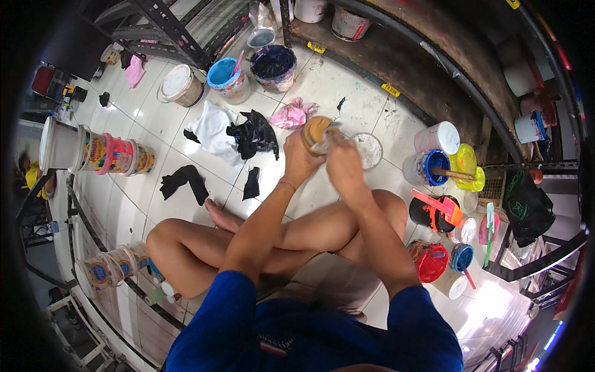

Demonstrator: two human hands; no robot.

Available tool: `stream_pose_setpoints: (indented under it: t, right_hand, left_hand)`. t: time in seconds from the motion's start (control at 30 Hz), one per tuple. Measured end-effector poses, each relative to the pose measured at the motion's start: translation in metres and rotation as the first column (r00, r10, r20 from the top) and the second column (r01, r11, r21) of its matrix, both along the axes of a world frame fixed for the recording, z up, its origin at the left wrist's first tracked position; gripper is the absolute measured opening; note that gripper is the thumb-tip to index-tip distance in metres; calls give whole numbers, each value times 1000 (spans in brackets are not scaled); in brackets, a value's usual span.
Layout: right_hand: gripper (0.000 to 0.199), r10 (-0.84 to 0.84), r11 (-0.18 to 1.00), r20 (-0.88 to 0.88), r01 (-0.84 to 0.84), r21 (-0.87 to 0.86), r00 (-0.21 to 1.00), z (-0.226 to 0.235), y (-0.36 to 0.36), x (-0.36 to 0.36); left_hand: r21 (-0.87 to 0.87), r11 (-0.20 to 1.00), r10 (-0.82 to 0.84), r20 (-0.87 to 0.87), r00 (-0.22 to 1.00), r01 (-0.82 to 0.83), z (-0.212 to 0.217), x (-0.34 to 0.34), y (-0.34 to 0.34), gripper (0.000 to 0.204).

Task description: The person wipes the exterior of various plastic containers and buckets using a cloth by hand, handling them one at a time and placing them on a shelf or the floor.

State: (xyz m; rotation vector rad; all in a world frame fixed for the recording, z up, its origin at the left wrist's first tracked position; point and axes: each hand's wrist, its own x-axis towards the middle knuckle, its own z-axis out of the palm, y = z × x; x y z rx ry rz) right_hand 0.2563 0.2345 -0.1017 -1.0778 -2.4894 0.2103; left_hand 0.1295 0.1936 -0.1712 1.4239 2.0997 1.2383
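We see the left hand gripping a small tan-filled tub, the right hand closed at its four o'clock rim; pink rag at eleven.

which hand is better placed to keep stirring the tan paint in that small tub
Right, probably. The right hand sits over the small tub's open top with a tool at the tan paint, while the left hand grips its side, steadying it.

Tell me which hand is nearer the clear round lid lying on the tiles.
Right. The right hand is beside the clear round lid, just left of it in view. The left hand grips the small tan container, farther left.
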Motion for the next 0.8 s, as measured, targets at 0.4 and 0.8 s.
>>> stream_pose_setpoints:
  t: [0.4, 0.8]
  right_hand:
    - [19, 289, 946, -103, -300, -124, 952, 14, -51, -38]
    - [17, 210, 962, -60, -217, -163, 976, 8, -79, -32]
  left_hand:
    - [84, 991, 107, 22, 994, -108, -34, -6, -80, 60]
    - [-13, 983, 182, 30, 983, -181, -25, 1, -93, 64]
